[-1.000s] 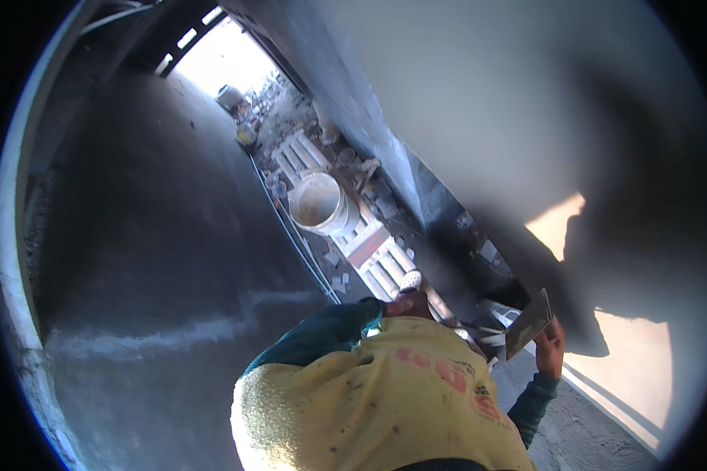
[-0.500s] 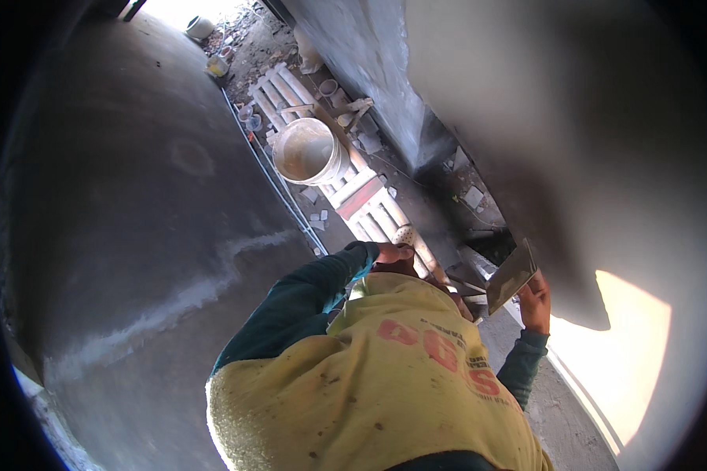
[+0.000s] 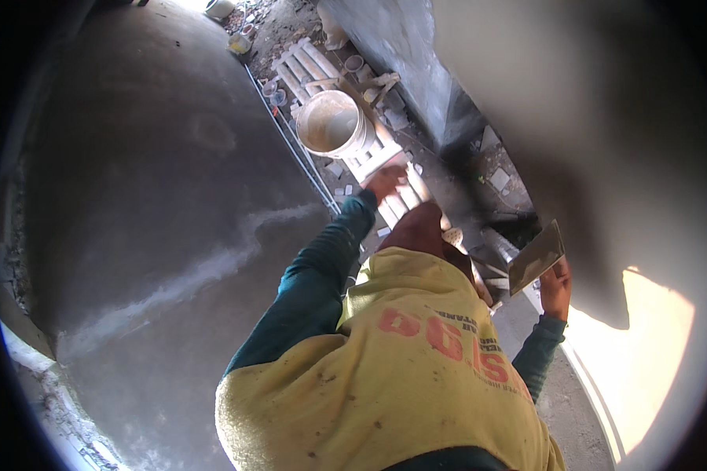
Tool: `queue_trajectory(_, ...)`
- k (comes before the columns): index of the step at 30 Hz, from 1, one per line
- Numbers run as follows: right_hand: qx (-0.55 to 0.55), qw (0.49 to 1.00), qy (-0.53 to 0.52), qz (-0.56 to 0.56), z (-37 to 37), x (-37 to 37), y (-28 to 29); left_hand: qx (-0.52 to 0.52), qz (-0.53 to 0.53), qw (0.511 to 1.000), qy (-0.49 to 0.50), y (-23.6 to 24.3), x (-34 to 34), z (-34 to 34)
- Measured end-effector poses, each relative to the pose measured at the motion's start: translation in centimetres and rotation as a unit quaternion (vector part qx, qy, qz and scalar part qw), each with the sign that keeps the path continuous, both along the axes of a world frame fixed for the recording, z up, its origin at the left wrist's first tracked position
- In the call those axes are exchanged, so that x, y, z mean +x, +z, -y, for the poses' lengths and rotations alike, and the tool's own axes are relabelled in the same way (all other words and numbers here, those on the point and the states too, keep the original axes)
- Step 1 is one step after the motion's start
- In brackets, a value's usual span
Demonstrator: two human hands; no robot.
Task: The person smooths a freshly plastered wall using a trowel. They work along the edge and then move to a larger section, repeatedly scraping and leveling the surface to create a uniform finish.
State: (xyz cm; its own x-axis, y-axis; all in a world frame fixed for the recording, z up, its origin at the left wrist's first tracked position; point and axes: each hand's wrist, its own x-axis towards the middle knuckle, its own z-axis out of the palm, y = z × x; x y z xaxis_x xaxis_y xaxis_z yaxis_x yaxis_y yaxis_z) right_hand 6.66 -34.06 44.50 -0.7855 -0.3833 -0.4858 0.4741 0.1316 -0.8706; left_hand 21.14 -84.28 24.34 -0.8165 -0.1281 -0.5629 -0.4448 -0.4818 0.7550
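Note:
My left hand [image 3: 386, 182] is stretched forward over the slatted bench [image 3: 401, 202], at a flat white-edged block [image 3: 382, 160] lying across the slats. It covers most of that block, and its fingers are smeared by motion. At the right, my right hand [image 3: 556, 281] is closed around the back of a flat rectangular plastering tool [image 3: 536, 259]. The tool is tilted, and its handle is hidden. A large plaster-smeared bucket [image 3: 331, 124] stands on the bench just beyond my left hand.
Walls rise on both sides: a dark plastered one [image 3: 173, 157] at left, a smooth pale one [image 3: 660, 196] at right. Thin pipes [image 3: 297, 149] run along the left wall's foot. Small tubs [image 3: 275, 93] and broken pieces [image 3: 500, 179] lie on the ground. A rough wall corner [image 3: 448, 118] juts out ahead.
My left hand has moved forward from beside my body to the block on the bench. My right hand keeps hold of the plastering tool. The whole view has shifted slightly.

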Motion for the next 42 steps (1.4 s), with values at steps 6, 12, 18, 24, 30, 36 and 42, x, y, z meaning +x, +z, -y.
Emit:
queue_trajectory(6, -0.027, 0.999, 0.006, -0.018, 1.7, 0.7, 1.1, -0.143, -0.004, 0.972, 0.185, 10.2, -2.5, 4.4)
queue_trajectory(12, -0.004, 0.999, -0.018, -0.044, 4.2, 1.3, 1.4, 0.003, -0.071, 0.989, 0.132, 4.9, -0.6, 10.2)
queue_trajectory(18, -0.001, 0.999, -0.044, -0.013, 8.9, 1.6, -1.4, -0.131, 0.235, 0.960, -0.077, 6.4, -1.5, 11.0)
queue_trajectory(24, 0.018, 0.993, -0.079, 0.082, 15.3, 1.8, 0.9, -0.113, 0.334, 0.933, -0.071, 1.2, 4.0, 15.3)
queue_trajectory(30, 0.105, 0.991, -0.073, 0.042, 14.1, 4.3, -2.6, -0.059, 0.386, 0.915, 0.099, -7.2, 6.1, 16.5)
queue_trajectory(36, 0.249, 0.949, -0.031, 0.190, 3.6, 9.7, -9.6, 0.015, 0.374, 0.874, 0.310, -17.8, 5.2, 16.4)
queue_trajectory(42, 0.423, 0.822, -0.015, 0.380, -2.2, 16.7, -13.0, 0.133, 0.272, 0.800, 0.518, -31.2, 3.0, 19.6)
